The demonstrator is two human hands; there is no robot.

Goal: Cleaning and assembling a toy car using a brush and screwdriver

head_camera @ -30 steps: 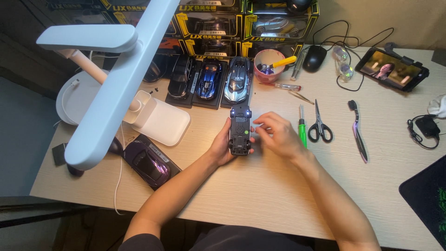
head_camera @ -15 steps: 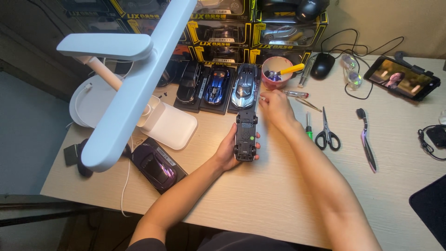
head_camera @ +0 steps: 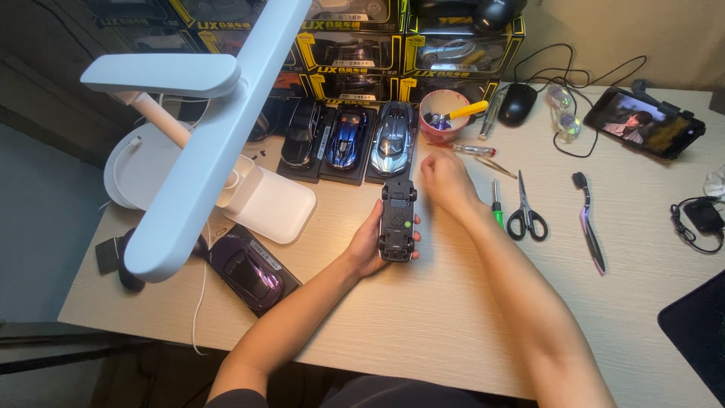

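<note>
Pale wooden worktop, cluttered. Left hand gripping upturned black model car, underside up, at centre. Right hand loosely curled, empty, just beyond car, near red cup. Green screwdriver and scissors alongside to right.

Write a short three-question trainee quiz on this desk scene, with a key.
1. True or false: the left hand holds the model car with its underside up.
2. Which lies nearest the right hand? A) scissors B) red-handled screwdriver C) black mouse
3. How many model cars stand on plinths in the row in front of the boxes?

Key: 1 true; 2 B; 3 three.
</note>
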